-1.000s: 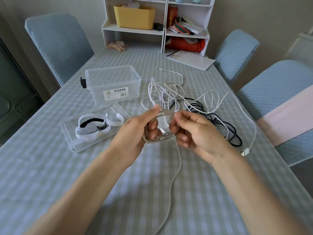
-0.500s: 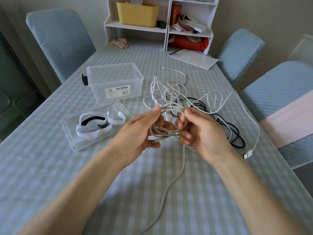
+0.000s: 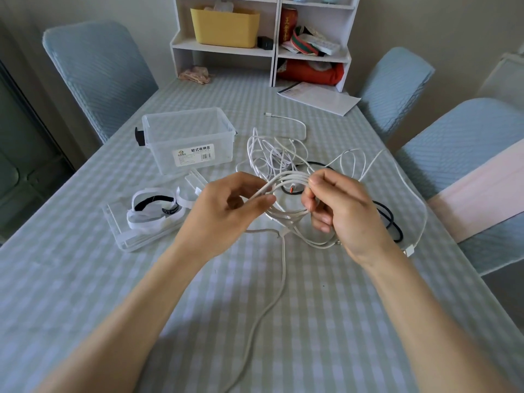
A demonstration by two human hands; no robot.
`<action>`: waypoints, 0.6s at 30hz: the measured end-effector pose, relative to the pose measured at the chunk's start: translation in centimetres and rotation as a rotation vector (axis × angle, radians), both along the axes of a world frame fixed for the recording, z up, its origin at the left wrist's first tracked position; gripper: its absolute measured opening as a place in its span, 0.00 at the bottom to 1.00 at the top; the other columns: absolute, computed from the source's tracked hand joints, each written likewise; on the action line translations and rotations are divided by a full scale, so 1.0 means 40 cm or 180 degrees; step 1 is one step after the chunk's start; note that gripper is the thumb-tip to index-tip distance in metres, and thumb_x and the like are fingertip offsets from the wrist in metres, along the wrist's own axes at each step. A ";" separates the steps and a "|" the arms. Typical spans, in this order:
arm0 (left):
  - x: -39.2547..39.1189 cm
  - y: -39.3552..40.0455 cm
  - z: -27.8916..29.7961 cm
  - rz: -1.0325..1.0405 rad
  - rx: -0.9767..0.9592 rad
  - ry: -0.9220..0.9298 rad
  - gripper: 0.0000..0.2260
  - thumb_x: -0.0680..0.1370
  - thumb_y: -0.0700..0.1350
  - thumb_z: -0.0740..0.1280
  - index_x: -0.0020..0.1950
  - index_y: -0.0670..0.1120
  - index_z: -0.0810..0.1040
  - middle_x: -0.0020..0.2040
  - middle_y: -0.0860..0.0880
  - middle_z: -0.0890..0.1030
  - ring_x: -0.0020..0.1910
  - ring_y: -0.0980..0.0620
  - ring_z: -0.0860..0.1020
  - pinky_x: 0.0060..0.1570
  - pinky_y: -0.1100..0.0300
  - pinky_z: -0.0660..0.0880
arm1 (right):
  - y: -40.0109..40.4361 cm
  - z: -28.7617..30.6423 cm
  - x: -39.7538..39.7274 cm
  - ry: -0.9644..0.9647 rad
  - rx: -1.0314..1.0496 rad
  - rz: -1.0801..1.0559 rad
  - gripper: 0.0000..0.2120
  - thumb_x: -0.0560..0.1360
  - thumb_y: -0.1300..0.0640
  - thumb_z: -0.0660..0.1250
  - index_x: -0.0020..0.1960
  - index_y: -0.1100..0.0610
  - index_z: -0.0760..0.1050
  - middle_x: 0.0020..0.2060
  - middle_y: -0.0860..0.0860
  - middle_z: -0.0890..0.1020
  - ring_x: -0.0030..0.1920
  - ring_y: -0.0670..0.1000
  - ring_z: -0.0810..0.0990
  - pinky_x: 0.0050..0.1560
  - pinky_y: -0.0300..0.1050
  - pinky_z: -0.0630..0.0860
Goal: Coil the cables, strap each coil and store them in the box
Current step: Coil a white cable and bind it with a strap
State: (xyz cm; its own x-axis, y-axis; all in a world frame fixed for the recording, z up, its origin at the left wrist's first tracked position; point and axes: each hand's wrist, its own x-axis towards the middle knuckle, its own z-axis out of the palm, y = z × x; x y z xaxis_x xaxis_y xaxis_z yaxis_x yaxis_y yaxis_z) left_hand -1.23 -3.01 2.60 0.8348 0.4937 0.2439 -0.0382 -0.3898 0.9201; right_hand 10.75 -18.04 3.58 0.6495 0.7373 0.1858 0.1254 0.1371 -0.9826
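Fingers: on both hands the fingers [image 3: 314,181] are curled and pinch the same white cable coil [image 3: 286,199], one hand at each side of it.
Left hand: the left hand [image 3: 224,211] holds the left edge of the coil between thumb and forefinger.
Right hand: the right hand [image 3: 346,211] grips the right edge, with the strands passing under its fingertips.
Coil: it is lifted above the bench [image 3: 85,279], in front of the person; its loose tail [image 3: 272,304] hangs down and runs over the cloth toward the near edge.
Other cables: a heap of white cables [image 3: 272,154] lies just behind the hands, and a black cable [image 3: 392,222] lies partly under the right hand.
Box: the clear box [image 3: 188,143] stands open at the left, apart from the hands, and nothing is seen inside.
Lid: the clear lid [image 3: 119,231] lies near the box, toward the person, and carries the white and black straps [image 3: 153,208].
Behind: a white shelf [image 3: 263,49] with a yellow bin [image 3: 225,26], and a sheet of paper [image 3: 320,97] on the bench.
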 end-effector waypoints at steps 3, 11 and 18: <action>-0.007 0.001 0.011 0.0150 -0.0456 0.0004 0.07 0.77 0.45 0.71 0.41 0.44 0.82 0.29 0.49 0.79 0.29 0.55 0.75 0.34 0.66 0.72 | 0.000 0.003 0.005 0.0255 0.0264 -0.0163 0.15 0.80 0.59 0.60 0.34 0.55 0.72 0.31 0.51 0.75 0.25 0.46 0.61 0.26 0.40 0.59; 0.004 -0.018 0.020 0.0218 -0.2273 0.0312 0.13 0.82 0.49 0.63 0.40 0.45 0.76 0.23 0.50 0.62 0.20 0.55 0.55 0.21 0.65 0.54 | 0.028 -0.018 0.014 0.1551 0.0719 -0.0693 0.15 0.81 0.63 0.58 0.37 0.57 0.69 0.29 0.52 0.73 0.21 0.45 0.63 0.24 0.36 0.60; 0.023 -0.071 -0.016 -0.0063 -0.3092 0.0800 0.12 0.81 0.51 0.60 0.48 0.42 0.74 0.36 0.41 0.80 0.29 0.45 0.77 0.33 0.57 0.77 | 0.035 -0.022 -0.003 0.2085 0.1041 -0.0524 0.15 0.83 0.59 0.56 0.37 0.56 0.68 0.28 0.50 0.74 0.22 0.46 0.62 0.24 0.37 0.63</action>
